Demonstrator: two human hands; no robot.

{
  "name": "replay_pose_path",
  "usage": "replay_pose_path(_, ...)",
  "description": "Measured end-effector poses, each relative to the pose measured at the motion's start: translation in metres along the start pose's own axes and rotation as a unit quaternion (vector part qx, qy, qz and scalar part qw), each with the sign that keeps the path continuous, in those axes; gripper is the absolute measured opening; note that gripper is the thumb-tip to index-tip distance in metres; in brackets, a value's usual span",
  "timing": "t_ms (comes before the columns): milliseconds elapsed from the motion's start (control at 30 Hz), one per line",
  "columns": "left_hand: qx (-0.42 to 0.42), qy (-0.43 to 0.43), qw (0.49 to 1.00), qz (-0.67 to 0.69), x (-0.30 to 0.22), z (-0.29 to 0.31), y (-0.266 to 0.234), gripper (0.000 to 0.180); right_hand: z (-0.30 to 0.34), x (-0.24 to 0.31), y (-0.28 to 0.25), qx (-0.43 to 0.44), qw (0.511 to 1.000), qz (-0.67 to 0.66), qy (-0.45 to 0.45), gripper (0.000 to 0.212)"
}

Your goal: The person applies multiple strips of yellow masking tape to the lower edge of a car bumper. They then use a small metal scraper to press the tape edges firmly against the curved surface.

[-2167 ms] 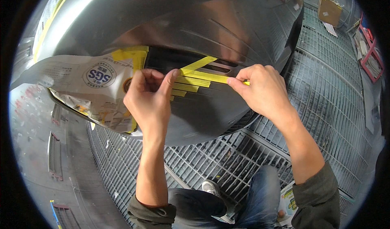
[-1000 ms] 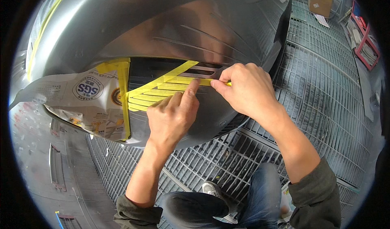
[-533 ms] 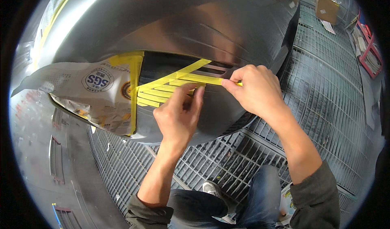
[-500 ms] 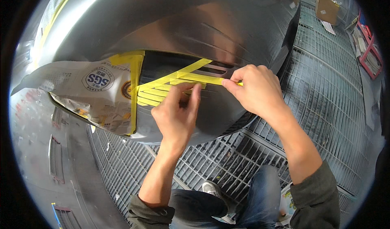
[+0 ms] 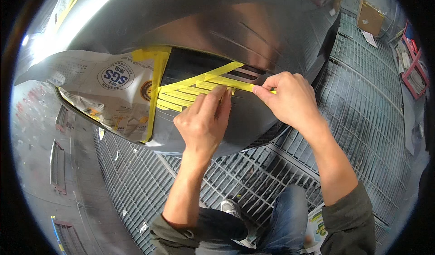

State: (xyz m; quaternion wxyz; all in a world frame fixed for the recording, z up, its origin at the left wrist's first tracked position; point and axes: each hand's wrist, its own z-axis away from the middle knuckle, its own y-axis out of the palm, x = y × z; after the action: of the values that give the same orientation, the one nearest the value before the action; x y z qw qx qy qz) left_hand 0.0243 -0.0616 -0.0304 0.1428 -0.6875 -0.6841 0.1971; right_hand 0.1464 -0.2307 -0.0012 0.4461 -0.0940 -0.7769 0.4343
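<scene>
A silver car body panel fills the upper half of the head view, with a dark vent opening in it. Several strips of yellow masking tape cross the vent. My left hand lies flat, fingertips pressing a strip onto the panel. My right hand pinches the right end of the same yellow strip between thumb and fingers, holding it taut along the vent.
Newspaper is taped over the panel to the left of the vent, edged with yellow tape. A metal grate floor lies below and to the right. A cardboard box and a red frame sit far right. My knees are below.
My left hand has slid to the right along the tape, from the left part of the vent toward my right hand. My right hand has kept its pinch on the strip's end.
</scene>
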Motion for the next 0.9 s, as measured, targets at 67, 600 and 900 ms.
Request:
replay_pose_path(67,0.066,0.062,0.992,-0.087,0.005,-0.002,-0.007,0.027,0.0,-0.003,0.001,-0.008,1.0,0.005,-0.006,0.025)
replay_pose_path(600,0.113,0.239,0.955,-0.134,0.049,-0.031,-0.026,0.047,0.0,-0.008,0.004,-0.013,1.0,-0.01,-0.018,0.028)
replay_pose_path(900,0.15,0.208,0.956,-0.145,0.022,-0.015,-0.014,0.054,0.0,-0.008,0.003,-0.019,1.0,-0.008,-0.011,0.03)
